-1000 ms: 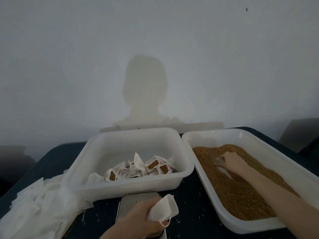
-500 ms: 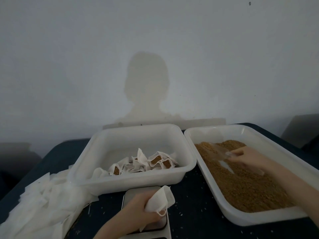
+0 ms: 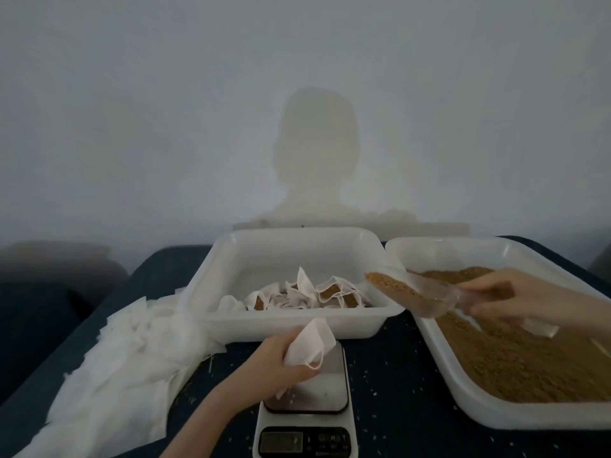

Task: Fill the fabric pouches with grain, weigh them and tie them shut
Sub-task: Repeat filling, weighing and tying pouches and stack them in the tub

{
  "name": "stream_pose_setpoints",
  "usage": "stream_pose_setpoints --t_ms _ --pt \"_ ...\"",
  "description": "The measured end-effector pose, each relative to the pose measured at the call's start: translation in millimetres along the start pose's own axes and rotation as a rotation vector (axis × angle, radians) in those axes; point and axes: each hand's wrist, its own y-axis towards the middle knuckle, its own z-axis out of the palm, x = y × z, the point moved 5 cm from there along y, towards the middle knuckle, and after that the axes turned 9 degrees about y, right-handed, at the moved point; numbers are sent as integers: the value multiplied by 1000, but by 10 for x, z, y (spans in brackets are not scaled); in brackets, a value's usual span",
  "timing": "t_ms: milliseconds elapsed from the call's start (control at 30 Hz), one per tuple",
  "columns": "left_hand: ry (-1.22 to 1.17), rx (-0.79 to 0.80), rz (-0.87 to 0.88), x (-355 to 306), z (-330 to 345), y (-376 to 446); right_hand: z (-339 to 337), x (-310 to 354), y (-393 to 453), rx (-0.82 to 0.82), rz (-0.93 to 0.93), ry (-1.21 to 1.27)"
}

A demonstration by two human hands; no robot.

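Grain (image 3: pixel 393 289) is riding in the scoop (image 3: pixel 426 294) the right hand (image 3: pixel 515 300) is holding; left hand (image 3: pixel 281 361), gripping the pouch (image 3: pixel 309 343), should be spreading its mouth over the scale (image 3: pixel 305 421).

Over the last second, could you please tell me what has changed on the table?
The right hand has lifted the clear scoop out of the grain tray, now full, and swung it left toward the pouch. The left hand still holds that pouch open over the scale. The trays and the pouch pile have not moved.

L hand (image 3: pixel 281 361) grips empty pouch (image 3: pixel 309 343) over scale (image 3: pixel 305 411); R hand (image 3: pixel 506 299) holds grain-loaded clear scoop (image 3: pixel 413 292) above tray (image 3: pixel 489 414).
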Motion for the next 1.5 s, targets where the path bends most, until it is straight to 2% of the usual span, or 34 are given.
stream_pose_setpoints --t_ms 200,433,600,1067,1233,1367,1500 --pt "39 -66 50 20 -129 -50 447 187 156 277 31 -167" --pt "166 -86 59 95 -207 -45 674 308 391 316 31 -212" --pt "277 -80 62 112 -235 -7 745 358 477 297 41 -234" --pt "376 -65 94 -125 -196 20 812 370 584 301 83 -270" --pt "326 -31 62 -156 -138 31 795 388 598 261 107 -262" --pt "326 -25 39 -122 -92 85 798 521 636 215 121 -444" --pt "288 -71 -43 -54 4 136 810 844 684 76 42 -792"
